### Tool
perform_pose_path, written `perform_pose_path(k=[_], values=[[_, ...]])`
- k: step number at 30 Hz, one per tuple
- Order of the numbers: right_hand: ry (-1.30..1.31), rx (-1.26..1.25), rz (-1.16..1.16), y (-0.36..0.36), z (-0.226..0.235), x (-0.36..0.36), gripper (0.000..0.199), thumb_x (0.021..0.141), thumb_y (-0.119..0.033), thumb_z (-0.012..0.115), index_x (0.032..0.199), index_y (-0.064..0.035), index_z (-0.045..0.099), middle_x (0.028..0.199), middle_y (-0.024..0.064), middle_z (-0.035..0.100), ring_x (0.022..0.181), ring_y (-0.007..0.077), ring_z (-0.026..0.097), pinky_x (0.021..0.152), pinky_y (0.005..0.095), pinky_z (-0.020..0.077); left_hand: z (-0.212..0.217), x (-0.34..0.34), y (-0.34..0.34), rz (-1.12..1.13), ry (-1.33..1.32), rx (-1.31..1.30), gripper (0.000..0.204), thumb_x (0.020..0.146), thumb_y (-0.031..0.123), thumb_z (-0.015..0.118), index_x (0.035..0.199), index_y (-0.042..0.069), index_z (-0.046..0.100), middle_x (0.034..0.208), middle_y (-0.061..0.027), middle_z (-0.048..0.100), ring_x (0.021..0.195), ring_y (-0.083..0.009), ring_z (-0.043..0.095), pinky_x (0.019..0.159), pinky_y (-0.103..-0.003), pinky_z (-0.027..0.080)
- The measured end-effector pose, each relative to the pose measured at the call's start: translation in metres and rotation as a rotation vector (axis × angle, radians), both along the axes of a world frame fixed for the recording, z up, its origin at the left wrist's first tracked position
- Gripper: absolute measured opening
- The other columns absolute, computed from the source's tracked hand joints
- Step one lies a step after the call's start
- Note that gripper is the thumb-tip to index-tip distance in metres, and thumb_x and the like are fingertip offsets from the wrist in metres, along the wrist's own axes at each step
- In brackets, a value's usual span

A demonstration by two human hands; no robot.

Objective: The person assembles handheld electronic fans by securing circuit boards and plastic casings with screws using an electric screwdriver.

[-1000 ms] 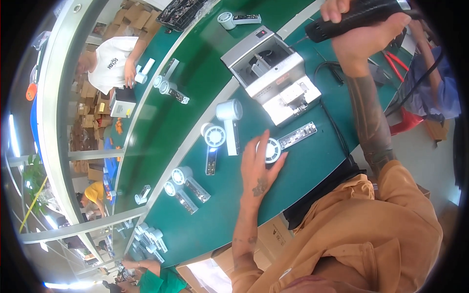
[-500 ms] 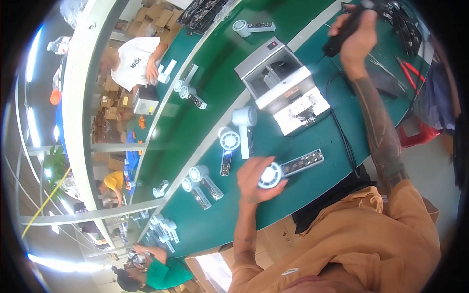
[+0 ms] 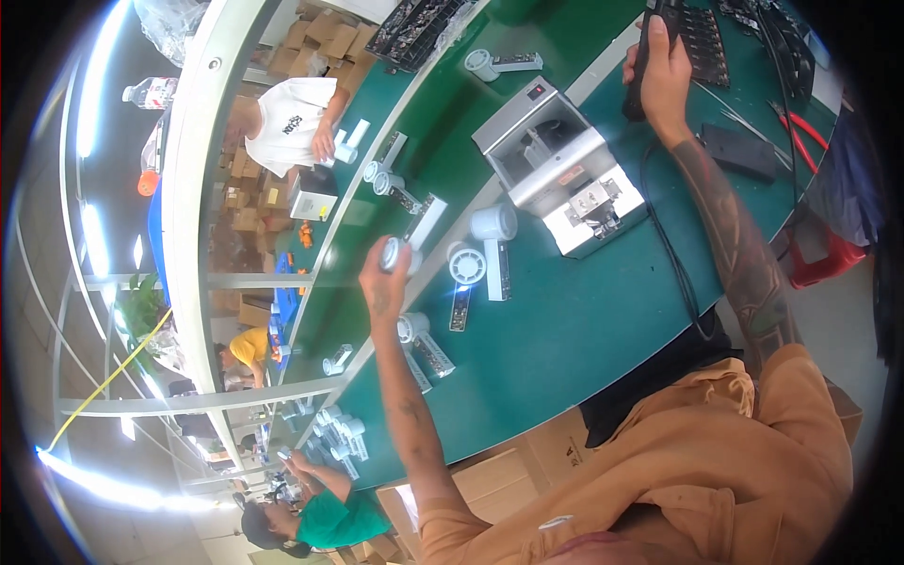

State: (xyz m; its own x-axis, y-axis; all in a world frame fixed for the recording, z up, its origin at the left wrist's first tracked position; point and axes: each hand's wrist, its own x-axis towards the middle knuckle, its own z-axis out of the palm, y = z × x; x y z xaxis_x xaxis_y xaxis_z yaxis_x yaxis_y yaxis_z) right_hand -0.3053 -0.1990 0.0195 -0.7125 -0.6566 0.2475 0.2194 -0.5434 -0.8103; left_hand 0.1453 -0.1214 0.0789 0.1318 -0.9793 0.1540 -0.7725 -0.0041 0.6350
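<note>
My left hand (image 3: 384, 282) is closed round the round head of a pale blue handheld fan (image 3: 428, 222), its handle pointing away over the green conveyor belt. My right hand (image 3: 667, 83) grips a black electric screwdriver (image 3: 642, 73) at the far right of the bench. Between my hands stands a grey metal screw feeder (image 3: 541, 151) with an open top and a small mechanism in front. Beside it lie a pale blue fan (image 3: 494, 224) and another fan (image 3: 466, 267) with its handle open, showing a circuit board. More fans (image 3: 414, 330) lie near my left forearm.
Red-handled pliers (image 3: 802, 127), a black block (image 3: 739, 153) and thin metal tools lie at the right. A black cable (image 3: 664, 254) crosses the bench. Several fans (image 3: 339, 433) cluster at lower left, by a person in green (image 3: 339, 518). Across the belt works a person in white (image 3: 292, 122).
My left hand has carried the fan from the near part of the bench leftward and away, over the belt. My right hand has shifted slightly left with the screwdriver.
</note>
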Motion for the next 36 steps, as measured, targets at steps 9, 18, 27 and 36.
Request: perform_pose_path(k=[9,18,27,36], values=[[-0.001,-0.04,0.008,0.001,0.005,0.008,0.046,0.104,-0.045,0.048,0.114,0.0,0.055,0.067,0.0052,0.052,0.053,0.0117,0.051,0.049,0.0258,0.0409,-0.021,0.077,-0.052,-0.121,-0.25,0.284,0.047,0.091,0.031,0.072,0.127,0.002,0.061,0.111,-0.0168,0.069,0.099,-0.0256,0.067,0.088,-0.035,0.052],[0.181,-0.062,0.071,0.013,0.009,0.024,0.036,0.105,-0.039,0.049,0.116,-0.0051,0.057,0.068,0.0001,0.053,0.054,0.007,0.049,0.05,0.0225,0.0388,-0.032,0.044,-0.108,-0.248,-0.862,0.019,0.037,0.091,0.017,0.058,0.126,0.022,0.064,0.109,-0.0102,0.066,0.1,-0.0325,0.067,0.083,-0.045,0.054],[0.215,-0.107,0.14,0.016,0.016,0.032,0.037,0.101,-0.041,0.058,0.095,-0.0052,0.054,0.062,-0.0017,0.051,0.052,0.0045,0.047,0.047,0.0232,0.0374,-0.034,0.046,-0.126,-0.241,-1.213,-0.048,0.037,0.09,0.019,0.06,0.126,0.024,0.065,0.103,-0.0076,0.068,0.094,-0.0308,0.068,0.079,-0.045,0.054],[0.184,-0.076,0.063,0.016,0.022,0.018,0.042,0.104,-0.048,0.048,0.101,-0.0065,0.053,0.061,-0.0008,0.047,0.048,0.0097,0.047,0.045,0.025,0.0386,0.061,0.013,-0.059,-0.082,-0.839,-0.523,0.026,0.092,0.028,0.071,0.086,0.005,0.062,0.076,-0.0163,0.065,0.071,-0.039,0.064,0.062,-0.049,0.047]])
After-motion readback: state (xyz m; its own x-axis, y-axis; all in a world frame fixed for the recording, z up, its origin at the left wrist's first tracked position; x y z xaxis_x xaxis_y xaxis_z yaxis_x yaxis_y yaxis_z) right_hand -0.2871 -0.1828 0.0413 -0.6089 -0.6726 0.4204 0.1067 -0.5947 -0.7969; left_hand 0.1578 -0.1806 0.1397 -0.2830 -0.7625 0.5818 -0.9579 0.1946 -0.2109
